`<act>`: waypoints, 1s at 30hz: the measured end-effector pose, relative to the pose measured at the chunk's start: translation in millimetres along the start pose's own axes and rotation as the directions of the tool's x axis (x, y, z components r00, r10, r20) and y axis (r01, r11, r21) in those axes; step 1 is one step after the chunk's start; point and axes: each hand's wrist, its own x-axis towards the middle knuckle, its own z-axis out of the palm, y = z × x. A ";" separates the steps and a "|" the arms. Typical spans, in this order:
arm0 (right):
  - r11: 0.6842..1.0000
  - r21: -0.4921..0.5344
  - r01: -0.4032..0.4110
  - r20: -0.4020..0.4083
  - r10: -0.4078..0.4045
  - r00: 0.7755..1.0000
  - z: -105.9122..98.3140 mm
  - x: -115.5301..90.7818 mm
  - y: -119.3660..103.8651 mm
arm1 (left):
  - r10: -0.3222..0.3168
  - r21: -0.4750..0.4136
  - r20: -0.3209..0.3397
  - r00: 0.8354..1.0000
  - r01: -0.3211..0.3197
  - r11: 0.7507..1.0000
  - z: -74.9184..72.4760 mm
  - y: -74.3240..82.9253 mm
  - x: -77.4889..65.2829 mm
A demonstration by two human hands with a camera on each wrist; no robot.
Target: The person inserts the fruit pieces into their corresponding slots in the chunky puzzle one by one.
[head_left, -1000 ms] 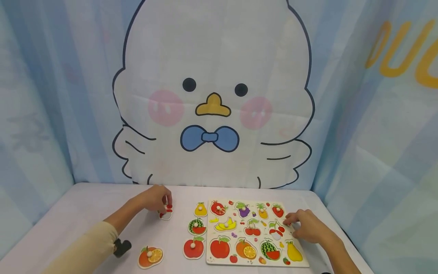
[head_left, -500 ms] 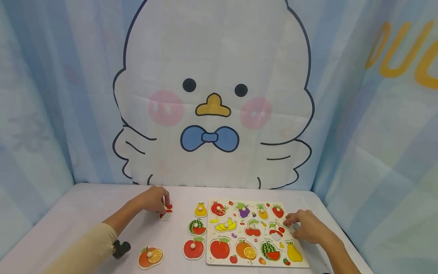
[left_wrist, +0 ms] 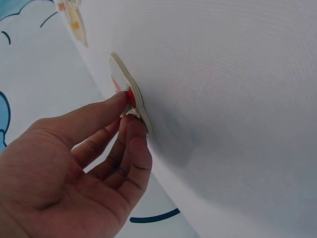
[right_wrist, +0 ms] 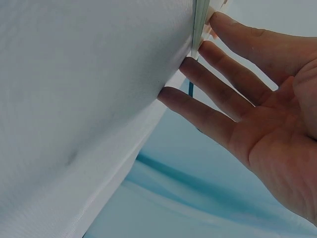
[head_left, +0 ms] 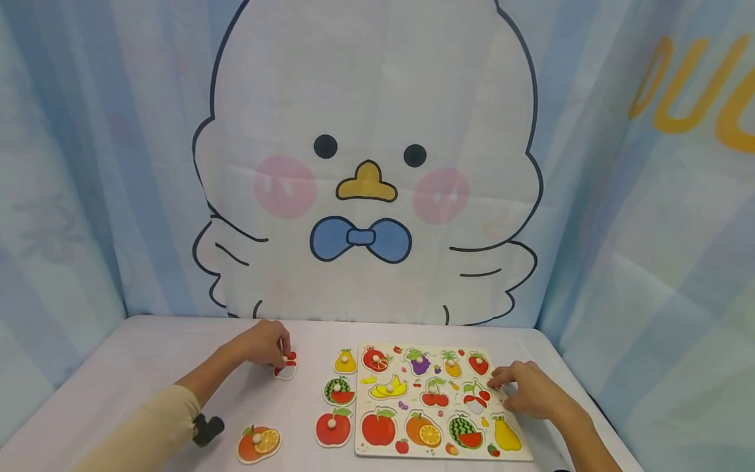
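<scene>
My left hand [head_left: 268, 344] is at the left rear of the table. Its thumb and fingertips pinch a red-and-white puzzle piece [head_left: 286, 370], close over the tabletop. In the left wrist view the layered wooden edge of this puzzle piece [left_wrist: 130, 82] shows, while the fingers hide much of its face. My right hand [head_left: 533, 390] touches the right edge of the wooden fruit puzzle board [head_left: 413, 400]. In the right wrist view the right hand [right_wrist: 247, 99] has its fingers extended, with fingertips at the board's edge and on the table.
Left of the board, a pear piece [head_left: 345, 361], a watermelon piece [head_left: 339, 391] and an apple piece [head_left: 333, 427] form a column. An orange piece [head_left: 258, 444] lies nearer the front left. Behind the table hangs a curtain [head_left: 366, 282] with a cartoon duck.
The left hand's fingers have drawn slightly closer over the red-and-white puzzle piece. The right hand, the board and the loose pieces stay in place.
</scene>
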 end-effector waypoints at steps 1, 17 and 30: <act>1.000 0.000 0.003 0.001 -0.003 1.000 0.0 0.1 -0.1 | -0.001 -0.001 0.000 1.000 0.001 1.000 0.1 -0.2 -0.1; 1.000 0.010 -0.003 -0.010 0.003 1.000 1.1 -1.9 -1.4 | 0.017 -0.002 -0.010 1.000 -0.017 1.000 0.6 0.7 1.0; 1.000 0.018 0.002 -0.014 -0.002 1.000 3.1 -1.2 -1.2 | 0.060 -0.009 -0.010 0.998 -0.060 0.998 1.6 7.7 3.3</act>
